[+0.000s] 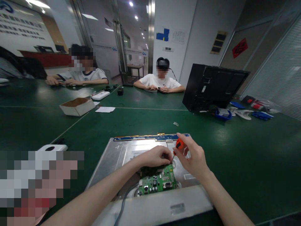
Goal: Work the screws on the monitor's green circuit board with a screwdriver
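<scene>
My right hand (191, 153) grips a screwdriver (179, 143) by its orange and black handle, the thin shaft slanting down to the upper right corner of a green circuit board (158, 182). At that corner, my left hand (158, 156) has its fingers curled and pinched close to the screwdriver's tip. What those fingers hold, if anything, is hidden. The board lies on the metal back of a flat display panel (117, 153), which has a narrow blue circuit strip (136, 137) along its far edge. A grey cable (124, 201) runs off the board's left side.
A black monitor casing (211, 88) stands at the right, beside a blue tray (223, 116) and blue gloves (262, 115). An open cardboard box (77, 108) and white paper (105, 109) lie at the left. Two people (162, 78) sit across the green table (145, 121); a blurred-out person is at lower left.
</scene>
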Demonstrator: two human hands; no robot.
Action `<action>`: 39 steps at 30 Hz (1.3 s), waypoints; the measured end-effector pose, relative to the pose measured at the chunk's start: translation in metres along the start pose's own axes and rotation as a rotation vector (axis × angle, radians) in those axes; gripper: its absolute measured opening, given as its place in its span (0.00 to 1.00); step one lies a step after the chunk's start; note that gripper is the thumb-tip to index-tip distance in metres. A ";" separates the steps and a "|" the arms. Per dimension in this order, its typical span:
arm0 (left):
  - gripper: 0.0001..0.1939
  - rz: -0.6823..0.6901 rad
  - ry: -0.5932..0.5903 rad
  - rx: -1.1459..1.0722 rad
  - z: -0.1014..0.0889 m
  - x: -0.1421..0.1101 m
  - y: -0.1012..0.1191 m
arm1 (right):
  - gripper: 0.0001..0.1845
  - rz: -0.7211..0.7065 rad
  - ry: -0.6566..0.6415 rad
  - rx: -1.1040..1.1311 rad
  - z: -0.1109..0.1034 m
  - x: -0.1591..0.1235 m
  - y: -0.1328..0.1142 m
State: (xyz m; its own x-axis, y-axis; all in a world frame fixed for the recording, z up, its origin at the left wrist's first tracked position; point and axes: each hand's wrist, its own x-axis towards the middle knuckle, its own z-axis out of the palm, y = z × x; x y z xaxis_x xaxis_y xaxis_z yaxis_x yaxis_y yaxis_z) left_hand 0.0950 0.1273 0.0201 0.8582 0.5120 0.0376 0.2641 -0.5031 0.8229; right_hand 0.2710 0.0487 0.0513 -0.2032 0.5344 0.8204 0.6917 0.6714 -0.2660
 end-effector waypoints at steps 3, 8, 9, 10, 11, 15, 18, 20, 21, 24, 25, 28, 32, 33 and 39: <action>0.05 0.005 0.000 -0.002 0.001 0.000 -0.001 | 0.26 -0.009 0.025 0.006 0.002 -0.001 0.001; 0.05 0.006 0.003 0.001 0.001 0.000 -0.002 | 0.24 -0.007 0.026 0.008 0.002 -0.001 -0.001; 0.06 0.007 0.003 0.003 0.001 0.000 -0.002 | 0.24 0.003 0.016 0.017 0.001 -0.001 -0.001; 0.06 0.007 0.004 0.006 0.001 0.000 -0.001 | 0.24 0.014 0.008 0.024 0.001 -0.001 -0.002; 0.06 0.007 0.004 0.010 0.001 0.000 -0.001 | 0.24 0.025 0.002 0.030 0.001 -0.001 -0.003; 0.05 0.006 0.007 0.028 0.001 -0.001 0.000 | 0.28 0.038 -0.004 0.039 0.000 0.000 -0.007; 0.05 0.007 0.000 0.032 0.001 0.000 0.000 | 0.27 0.020 -0.002 0.059 0.001 0.001 -0.009; 0.05 0.011 -0.005 0.031 0.001 0.000 -0.001 | 0.25 0.020 0.001 0.065 0.001 0.001 -0.010; 0.06 0.014 -0.007 0.030 0.001 0.000 -0.001 | 0.23 0.024 0.005 0.062 0.001 0.001 -0.009; 0.06 0.015 -0.014 0.023 0.000 0.000 -0.001 | 0.19 0.028 0.036 0.039 0.003 -0.002 -0.007; 0.06 0.015 -0.014 0.021 0.000 0.000 -0.001 | 0.18 0.031 0.050 0.031 0.004 -0.004 -0.006; 0.06 0.016 -0.013 0.018 0.000 0.000 -0.001 | 0.18 0.070 0.100 0.035 0.007 -0.009 -0.003; 0.05 0.022 -0.017 0.015 0.000 0.000 -0.001 | 0.20 0.098 0.107 0.076 0.007 -0.010 -0.003; 0.05 0.024 -0.018 0.015 -0.001 0.000 -0.001 | 0.20 0.091 0.094 0.078 0.006 -0.009 -0.003; 0.05 0.019 -0.014 0.017 0.000 0.000 -0.001 | 0.21 0.040 0.029 0.103 0.000 -0.001 -0.007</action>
State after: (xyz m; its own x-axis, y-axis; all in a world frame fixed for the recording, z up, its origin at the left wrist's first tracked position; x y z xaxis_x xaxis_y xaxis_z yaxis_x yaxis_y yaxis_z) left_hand 0.0950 0.1276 0.0195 0.8691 0.4925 0.0455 0.2549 -0.5249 0.8121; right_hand 0.2666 0.0437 0.0525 -0.1553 0.5480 0.8219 0.6235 0.6998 -0.3487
